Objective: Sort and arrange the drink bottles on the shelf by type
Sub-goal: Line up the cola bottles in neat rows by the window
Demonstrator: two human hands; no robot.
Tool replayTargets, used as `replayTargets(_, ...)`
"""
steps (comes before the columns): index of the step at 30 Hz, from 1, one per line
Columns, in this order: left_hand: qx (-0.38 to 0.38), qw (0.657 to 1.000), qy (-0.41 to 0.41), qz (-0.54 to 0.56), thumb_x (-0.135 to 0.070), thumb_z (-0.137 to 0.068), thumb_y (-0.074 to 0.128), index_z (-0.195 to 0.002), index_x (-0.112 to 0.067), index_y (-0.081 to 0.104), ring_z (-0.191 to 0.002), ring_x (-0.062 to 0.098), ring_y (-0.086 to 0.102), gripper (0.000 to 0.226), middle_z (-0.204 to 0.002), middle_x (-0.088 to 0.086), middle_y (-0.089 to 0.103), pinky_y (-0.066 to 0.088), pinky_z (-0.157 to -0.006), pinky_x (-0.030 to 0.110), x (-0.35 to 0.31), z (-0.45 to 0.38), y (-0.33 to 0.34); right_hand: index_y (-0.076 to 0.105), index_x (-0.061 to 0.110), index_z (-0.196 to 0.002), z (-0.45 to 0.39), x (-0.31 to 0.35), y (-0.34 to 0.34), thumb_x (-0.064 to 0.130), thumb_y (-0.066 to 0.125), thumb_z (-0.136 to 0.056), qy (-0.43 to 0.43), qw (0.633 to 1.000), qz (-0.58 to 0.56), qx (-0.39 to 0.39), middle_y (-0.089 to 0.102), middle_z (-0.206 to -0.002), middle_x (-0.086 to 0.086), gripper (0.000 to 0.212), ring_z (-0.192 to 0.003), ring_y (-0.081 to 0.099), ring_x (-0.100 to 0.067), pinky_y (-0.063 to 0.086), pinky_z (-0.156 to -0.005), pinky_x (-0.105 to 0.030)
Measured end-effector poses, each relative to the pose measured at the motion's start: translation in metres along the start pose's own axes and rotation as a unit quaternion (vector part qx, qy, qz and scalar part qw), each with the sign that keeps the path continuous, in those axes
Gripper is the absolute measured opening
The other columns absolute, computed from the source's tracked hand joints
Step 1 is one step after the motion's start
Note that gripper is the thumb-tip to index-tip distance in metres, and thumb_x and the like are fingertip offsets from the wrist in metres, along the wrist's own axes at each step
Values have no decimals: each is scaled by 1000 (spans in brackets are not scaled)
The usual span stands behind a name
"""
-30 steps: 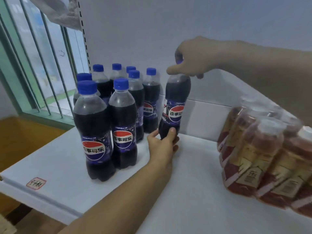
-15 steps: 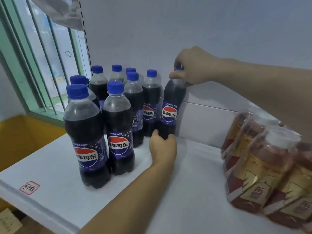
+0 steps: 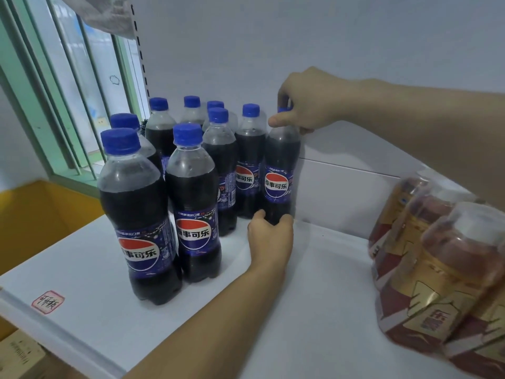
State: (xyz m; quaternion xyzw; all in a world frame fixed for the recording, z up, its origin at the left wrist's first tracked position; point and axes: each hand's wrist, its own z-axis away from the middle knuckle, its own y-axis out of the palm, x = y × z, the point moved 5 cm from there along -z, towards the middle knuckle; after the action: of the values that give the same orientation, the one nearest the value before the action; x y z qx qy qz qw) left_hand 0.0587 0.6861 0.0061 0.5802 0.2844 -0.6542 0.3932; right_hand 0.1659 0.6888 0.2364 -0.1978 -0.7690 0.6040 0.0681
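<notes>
The cola bottle (image 3: 281, 170) I'm holding stands upright at the back of the white shelf (image 3: 314, 310), close to the back wall (image 3: 341, 187), at the right end of the cluster and just beside its neighbour. It is smooth clear plastic, dark liquid up to the rounded shoulder, with a glossy blue wrap label carrying a red, white and blue roundel. My right hand (image 3: 306, 102) curls over the top, thumb and fingers pinching the ridged blue cap, most of which is hidden under my fingers. My left hand (image 3: 269, 236) cups the base, fingers wrapped round its foot.

The other cola bottles (image 3: 191, 192) stand to the left in loose rows, same shape and same blue caps. Well apart on the right lies a pack of tea bottles (image 3: 437, 263), amber drink under crinkled shrink film, red and gold labels. A small red-edged sticker (image 3: 47, 302) sits near the shelf's front left corner. Behind the colas, a green-framed window (image 3: 54, 105) with slim bars.
</notes>
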Motion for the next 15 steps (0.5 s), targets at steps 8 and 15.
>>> replayTargets(8,-7,1000,5,-4,-31,-63,54,-120,-13,55,-92,29,66,59,-112,14,70,56,-89,45,4,-19,-6,63,19,-128,-26,45,-18,54,52,-98,-57,996,55,-27,67,-119,-11,47,-109,60,-35,49,-90,-42)
replayTargets(15,1,999,4,-46,-33,-60,55,-117,-18,56,-107,39,67,59,-111,17,69,57,-94,54,17,-34,-3,66,18,-121,-38,54,-19,48,54,-100,-54,996,72,22,68,-94,-4,39,-97,60,-30,49,-88,-39)
